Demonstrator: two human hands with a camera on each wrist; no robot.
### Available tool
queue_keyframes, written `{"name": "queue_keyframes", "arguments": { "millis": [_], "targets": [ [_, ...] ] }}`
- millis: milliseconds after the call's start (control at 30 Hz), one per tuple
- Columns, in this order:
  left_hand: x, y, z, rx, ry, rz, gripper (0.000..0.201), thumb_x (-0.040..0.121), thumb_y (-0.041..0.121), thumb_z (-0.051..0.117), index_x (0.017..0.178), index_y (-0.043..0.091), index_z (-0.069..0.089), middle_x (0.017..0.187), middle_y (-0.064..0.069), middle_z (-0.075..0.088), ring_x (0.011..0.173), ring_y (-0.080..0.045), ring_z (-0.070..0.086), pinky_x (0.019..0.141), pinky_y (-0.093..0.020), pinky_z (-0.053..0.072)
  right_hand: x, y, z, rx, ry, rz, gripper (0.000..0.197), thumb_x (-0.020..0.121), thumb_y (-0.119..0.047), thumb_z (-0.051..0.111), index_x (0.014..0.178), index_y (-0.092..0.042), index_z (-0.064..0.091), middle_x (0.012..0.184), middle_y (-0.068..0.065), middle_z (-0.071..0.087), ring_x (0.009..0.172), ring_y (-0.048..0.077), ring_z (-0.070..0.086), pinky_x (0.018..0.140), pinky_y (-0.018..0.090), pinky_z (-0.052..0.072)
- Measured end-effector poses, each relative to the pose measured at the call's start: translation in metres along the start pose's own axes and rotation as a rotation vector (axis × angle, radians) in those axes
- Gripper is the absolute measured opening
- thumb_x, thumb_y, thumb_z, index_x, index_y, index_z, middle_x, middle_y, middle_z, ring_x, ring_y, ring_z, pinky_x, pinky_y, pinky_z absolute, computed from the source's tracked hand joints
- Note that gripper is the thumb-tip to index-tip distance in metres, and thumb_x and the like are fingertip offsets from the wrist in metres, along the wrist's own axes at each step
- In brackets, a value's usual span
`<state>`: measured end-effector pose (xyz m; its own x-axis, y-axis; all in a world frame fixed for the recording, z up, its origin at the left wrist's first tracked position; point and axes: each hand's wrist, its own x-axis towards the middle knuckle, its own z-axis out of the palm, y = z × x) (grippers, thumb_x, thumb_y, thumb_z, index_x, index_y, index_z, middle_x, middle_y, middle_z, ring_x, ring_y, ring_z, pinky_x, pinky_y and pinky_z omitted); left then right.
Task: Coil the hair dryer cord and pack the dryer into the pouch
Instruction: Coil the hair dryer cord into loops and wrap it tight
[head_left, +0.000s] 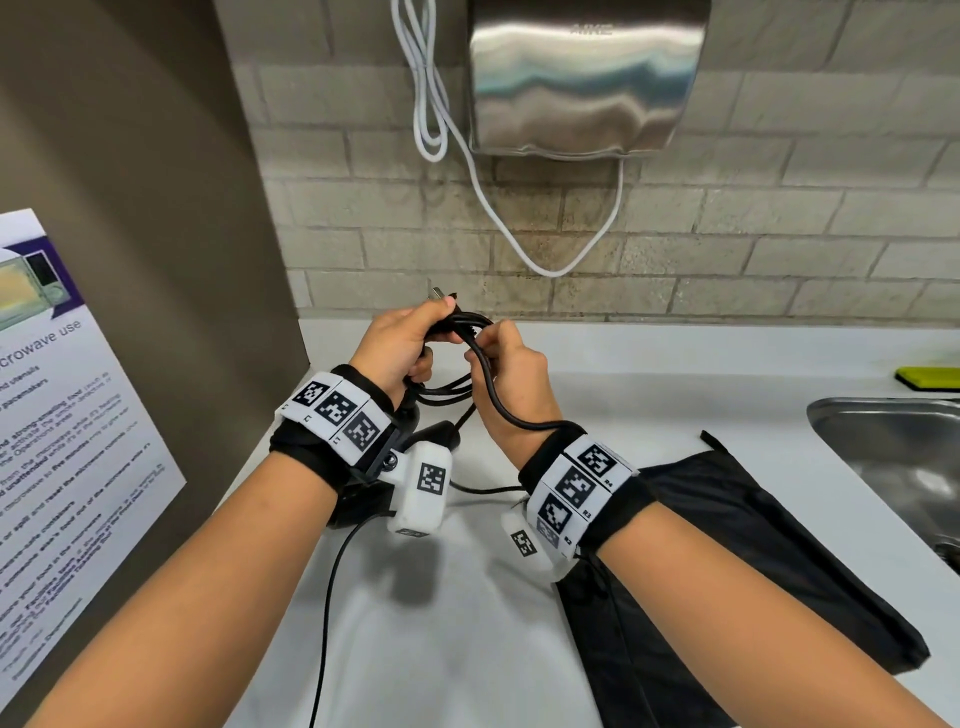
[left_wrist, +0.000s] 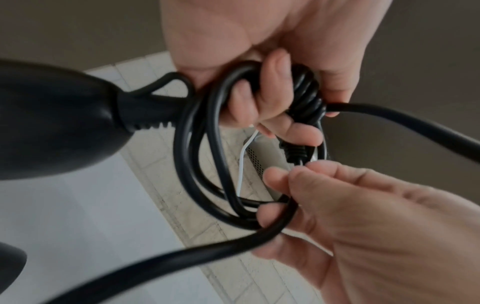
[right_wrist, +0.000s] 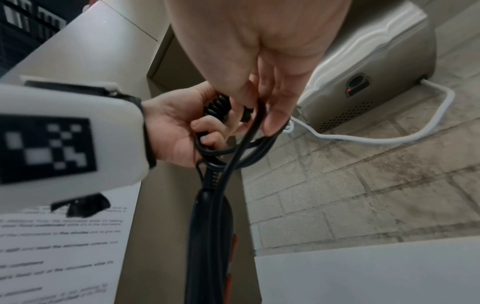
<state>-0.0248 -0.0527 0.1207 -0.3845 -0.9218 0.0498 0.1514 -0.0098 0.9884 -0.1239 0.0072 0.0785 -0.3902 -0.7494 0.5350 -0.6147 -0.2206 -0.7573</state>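
Observation:
Above the white counter (head_left: 467, 649), my left hand (head_left: 405, 345) grips several loops of the black cord (head_left: 493, 400), with the plug (head_left: 441, 300) sticking up past the thumb. My right hand (head_left: 501, 358) pinches a strand of the cord right beside the coil. In the left wrist view the left hand (left_wrist: 259, 96) is curled round the bundled cord (left_wrist: 200, 164), and the right hand (left_wrist: 311, 201) holds a strand. The black hair dryer (head_left: 436, 434) hangs below my left wrist; its handle (right_wrist: 207, 236) fills the right wrist view. The black pouch (head_left: 737, 551) lies flat on the counter under my right forearm.
A steel hand dryer (head_left: 587, 78) hangs on the brick wall, with a white cable (head_left: 519, 244) looping below it. At the right are a steel sink (head_left: 893, 452) and a yellow-green sponge (head_left: 930, 376). A printed notice (head_left: 57, 415) hangs on the brown panel at the left.

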Motion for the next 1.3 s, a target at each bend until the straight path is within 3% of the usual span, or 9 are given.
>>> {"name": "queue_keyframes", "arguments": {
  "millis": [167, 267, 467, 600, 767, 900, 1000, 1100, 1300],
  "targets": [
    [-0.003, -0.003, 0.002, -0.056, -0.048, -0.067, 0.028, 0.091, 0.028, 0.053, 0.068, 0.012, 0.055, 0.061, 0.003, 0.065, 0.028, -0.007, 0.022, 0.041, -0.019, 0.018, 0.004, -0.003, 0.0, 0.099, 0.064, -0.013, 0.014, 0.089, -0.008, 0.055, 0.083, -0.015, 0.046, 0.067, -0.005, 0.051, 0.053, 0.003, 0.042, 0.054, 0.017, 0.034],
    [-0.002, -0.001, 0.001, -0.043, -0.036, -0.059, 0.029, 0.092, 0.029, 0.051, 0.068, 0.012, 0.054, 0.064, 0.002, 0.064, 0.027, -0.007, 0.023, 0.041, -0.02, 0.017, 0.005, -0.006, 0.0, 0.06, 0.047, -0.034, 0.012, 0.089, -0.013, 0.057, 0.083, -0.015, 0.048, 0.064, -0.002, 0.053, 0.052, 0.012, 0.043, 0.054, 0.024, 0.037],
    [0.011, 0.005, -0.003, 0.008, 0.1, 0.036, 0.029, 0.091, 0.027, 0.052, 0.067, 0.012, 0.055, 0.054, 0.006, 0.063, 0.026, -0.007, 0.025, 0.038, -0.019, 0.016, -0.03, -0.011, -0.006, -0.259, -0.409, -0.052, 0.045, 0.089, -0.014, 0.054, 0.132, -0.012, 0.042, 0.138, 0.008, 0.042, 0.121, 0.021, 0.046, 0.101, 0.025, 0.036],
    [0.016, 0.008, -0.006, 0.017, 0.151, 0.062, 0.026, 0.091, 0.028, 0.053, 0.07, 0.013, 0.055, 0.066, 0.003, 0.063, 0.026, -0.006, 0.024, 0.04, -0.021, 0.017, -0.043, -0.025, -0.033, -0.244, -0.646, 0.006, 0.033, 0.088, -0.015, 0.057, 0.121, -0.015, 0.056, 0.116, 0.003, 0.06, 0.088, 0.014, 0.057, 0.074, 0.014, 0.038],
    [0.015, 0.005, -0.009, 0.11, 0.095, 0.106, 0.021, 0.092, 0.027, 0.054, 0.077, 0.012, 0.06, 0.068, 0.0, 0.063, 0.027, -0.005, 0.024, 0.033, -0.014, 0.017, -0.017, -0.038, -0.06, -0.14, -0.283, 0.038, 0.013, 0.089, -0.024, 0.056, 0.078, -0.022, 0.061, 0.07, 0.008, 0.064, 0.059, 0.018, 0.056, 0.06, 0.032, 0.047],
    [0.009, -0.002, -0.004, 0.192, -0.027, 0.122, 0.018, 0.092, 0.025, 0.053, 0.084, 0.012, 0.062, 0.065, 0.001, 0.065, 0.029, -0.004, 0.023, 0.033, -0.015, 0.017, 0.024, -0.032, -0.053, -0.155, -0.201, 0.013, 0.024, 0.094, -0.022, 0.048, 0.11, -0.01, 0.061, 0.098, 0.004, 0.065, 0.081, 0.011, 0.056, 0.077, 0.022, 0.042],
    [0.005, -0.006, 0.002, 0.243, -0.126, 0.125, 0.018, 0.093, 0.018, 0.051, 0.078, 0.015, 0.06, 0.051, 0.007, 0.064, 0.029, -0.002, 0.023, 0.031, -0.013, 0.017, 0.046, -0.026, -0.036, -0.142, -0.353, 0.0, 0.034, 0.098, -0.02, 0.039, 0.124, -0.003, 0.053, 0.116, 0.016, 0.063, 0.105, 0.025, 0.059, 0.096, 0.035, 0.045],
    [0.002, -0.008, 0.002, 0.291, -0.166, 0.16, 0.014, 0.093, 0.012, 0.051, 0.082, 0.013, 0.059, 0.056, 0.004, 0.061, 0.029, -0.001, 0.028, 0.032, -0.011, 0.021, 0.053, -0.024, -0.033, 0.072, -0.482, 0.022, 0.03, 0.099, -0.01, 0.035, 0.101, 0.012, 0.055, 0.082, 0.019, 0.06, 0.077, 0.033, 0.056, 0.073, 0.027, 0.049],
    [-0.007, -0.005, 0.006, 0.244, -0.241, 0.227, 0.029, 0.092, -0.003, 0.046, 0.12, -0.009, 0.048, 0.069, -0.004, 0.051, 0.033, 0.007, 0.045, 0.04, 0.0, 0.03, 0.053, -0.018, -0.042, 0.26, -0.629, 0.016, 0.027, 0.097, 0.0, 0.035, 0.116, 0.013, 0.049, 0.102, 0.031, 0.058, 0.09, 0.03, 0.052, 0.073, 0.017, 0.05]
  ]
}}
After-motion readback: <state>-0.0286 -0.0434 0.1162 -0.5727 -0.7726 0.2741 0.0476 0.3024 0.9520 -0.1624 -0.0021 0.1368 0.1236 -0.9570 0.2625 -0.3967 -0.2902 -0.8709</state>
